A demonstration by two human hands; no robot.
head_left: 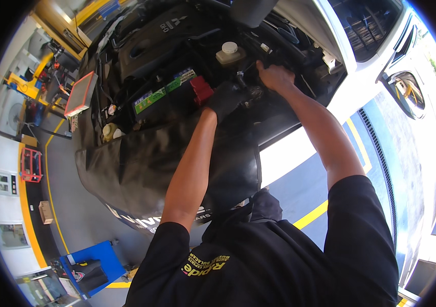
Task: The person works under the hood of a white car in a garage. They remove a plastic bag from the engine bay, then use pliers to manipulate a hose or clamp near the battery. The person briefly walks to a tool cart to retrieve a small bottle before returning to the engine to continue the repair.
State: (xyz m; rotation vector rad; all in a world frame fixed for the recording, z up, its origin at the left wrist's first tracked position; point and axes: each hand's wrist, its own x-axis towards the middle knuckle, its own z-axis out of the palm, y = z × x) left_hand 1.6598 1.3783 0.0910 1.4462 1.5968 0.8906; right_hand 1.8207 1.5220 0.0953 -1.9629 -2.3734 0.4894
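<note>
White-capped reservoir [226, 57], contents unclear | battery [166, 91] in engine bay [312, 57] | left hand [224, 100], right hand [278, 78]: can't tell grip

Txt [205, 262]: shirt [274, 250], drape [172, 163], batt. [164, 92], eng. cvr [151, 41]

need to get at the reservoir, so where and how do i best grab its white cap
Probably by the rim of the white cap, from above with the right hand close by: it is round, stands proud of the reservoir, and its top looks uncovered.

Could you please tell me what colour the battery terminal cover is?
The battery terminal cover is red, seen best in the head view.
</note>
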